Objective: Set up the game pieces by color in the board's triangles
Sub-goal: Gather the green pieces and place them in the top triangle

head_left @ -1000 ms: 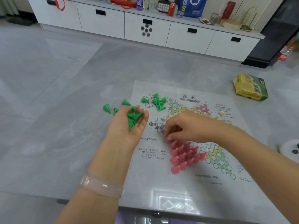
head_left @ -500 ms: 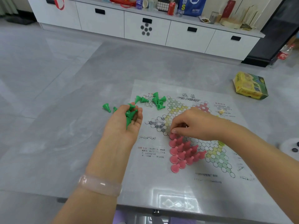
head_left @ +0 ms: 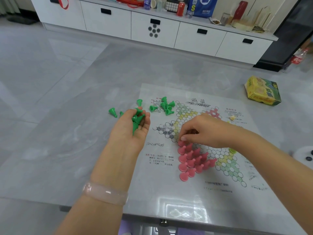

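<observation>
Right hand (head_left: 203, 131) fingers (head_left: 183, 138) now lower, nearer pink pieces (head_left: 193, 160).

About thirteen pink pieces (head_left: 193, 160) stand on the one board (head_left: 194, 192). Roughly eight green pieces (head_left: 166, 106) lie loose on the one table (head_left: 59, 133), and a few more, too bunched to count, sit in the left hand (head_left: 133, 128). One yellow box (head_left: 262, 90) is there.

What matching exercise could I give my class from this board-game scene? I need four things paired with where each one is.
Things:
1. pink pieces
2. yellow box
3. bracelet
4. left hand

Places or states:
A. on the left wrist
B. cupping green pieces
C. standing together on the board
D. on the table beyond the board's far right corner

Pairs: 1-C, 2-D, 3-A, 4-B
</observation>
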{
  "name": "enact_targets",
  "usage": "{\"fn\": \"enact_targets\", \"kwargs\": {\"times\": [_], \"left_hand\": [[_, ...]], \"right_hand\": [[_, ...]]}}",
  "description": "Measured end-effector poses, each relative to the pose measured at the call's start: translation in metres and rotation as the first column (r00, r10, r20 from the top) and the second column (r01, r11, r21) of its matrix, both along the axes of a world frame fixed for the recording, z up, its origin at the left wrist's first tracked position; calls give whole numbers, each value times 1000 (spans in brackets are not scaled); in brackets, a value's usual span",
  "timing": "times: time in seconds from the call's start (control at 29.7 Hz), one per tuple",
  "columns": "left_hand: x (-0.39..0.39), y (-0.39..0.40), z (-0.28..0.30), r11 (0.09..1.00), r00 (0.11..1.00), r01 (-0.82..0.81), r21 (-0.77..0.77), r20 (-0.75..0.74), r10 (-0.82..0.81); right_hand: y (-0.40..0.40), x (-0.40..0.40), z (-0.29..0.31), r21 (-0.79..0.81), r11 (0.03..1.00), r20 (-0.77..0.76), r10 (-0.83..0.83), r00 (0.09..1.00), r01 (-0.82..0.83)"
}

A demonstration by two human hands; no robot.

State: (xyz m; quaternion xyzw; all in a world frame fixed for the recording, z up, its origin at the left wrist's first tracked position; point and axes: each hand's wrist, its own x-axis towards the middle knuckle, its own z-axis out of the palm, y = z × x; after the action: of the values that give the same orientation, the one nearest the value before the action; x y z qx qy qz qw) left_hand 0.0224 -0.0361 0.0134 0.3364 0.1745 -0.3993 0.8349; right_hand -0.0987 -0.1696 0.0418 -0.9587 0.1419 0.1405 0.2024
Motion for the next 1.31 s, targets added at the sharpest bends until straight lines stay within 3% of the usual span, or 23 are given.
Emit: {"fn": "enact_targets", "kwargs": {"times": [0.64, 0.91, 1.11, 1.31], "left_hand": [[1, 2, 1, 1000, 1000, -7, -14, -24, 6], [0, -1, 1, 1000, 1000, -6, 0, -3, 6], [1, -2, 1, 997, 997, -69, -44, -38, 67], [10, -2, -1, 995, 994, -65, -71, -88, 58]], "right_hand": [[-4, 0, -1, -41, 998, -2, 46, 999, -46], [-22, 35, 3, -170, 983, 192, -37, 981, 70], [-37, 73, -27, -191, 975, 55, -102, 993, 111], [-34, 90, -44, -256, 962, 244, -31, 969, 95]]}}
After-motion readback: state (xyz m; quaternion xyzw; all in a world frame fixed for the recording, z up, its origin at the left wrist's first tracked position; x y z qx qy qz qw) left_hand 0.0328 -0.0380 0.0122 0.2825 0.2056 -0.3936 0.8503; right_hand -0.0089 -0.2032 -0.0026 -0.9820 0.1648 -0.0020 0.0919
